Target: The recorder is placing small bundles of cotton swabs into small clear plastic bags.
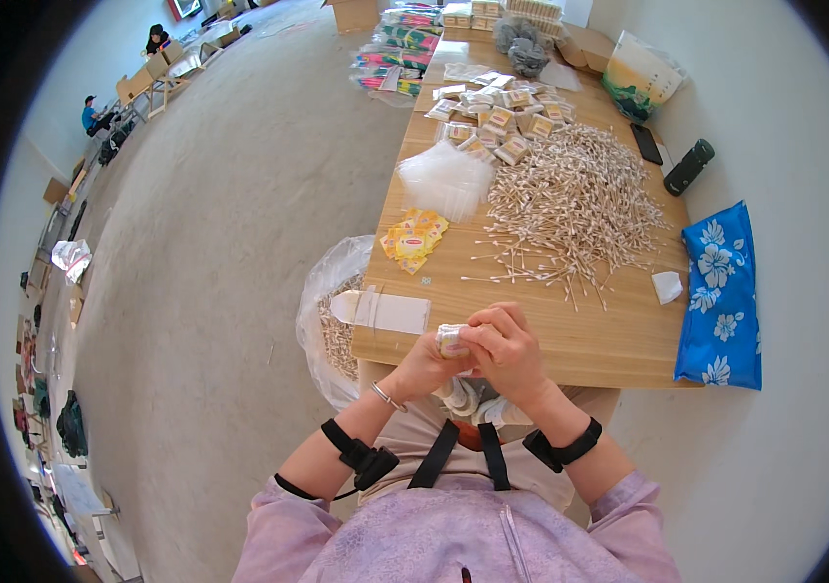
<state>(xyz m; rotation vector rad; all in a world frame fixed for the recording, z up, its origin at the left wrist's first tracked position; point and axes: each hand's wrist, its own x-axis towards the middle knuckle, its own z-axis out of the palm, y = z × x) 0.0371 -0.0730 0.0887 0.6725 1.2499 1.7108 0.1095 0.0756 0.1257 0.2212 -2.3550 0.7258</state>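
Above the table's front edge, my left hand [421, 369] is closed around a small pack of cotton swabs [450, 340], in a clear bag with a printed label. My right hand [508, 352] pinches the right side of the same pack; its fingertips partly hide the bag. On the table beyond lies a wide heap of loose cotton swabs [579, 199]. To its left are a stack of clear plastic bags [446, 180] and a small pile of yellow cards [414, 239]. Many filled swab packs [499, 119] lie in a pile farther back.
A white card strip [395, 313] lies at the table's left front corner. Beside it, a plastic sack [337, 364] of swabs stands on the floor. Along the right are a blue flowered pouch [720, 291], a black bottle [689, 167] and a phone [645, 144]. Two people sit far left.
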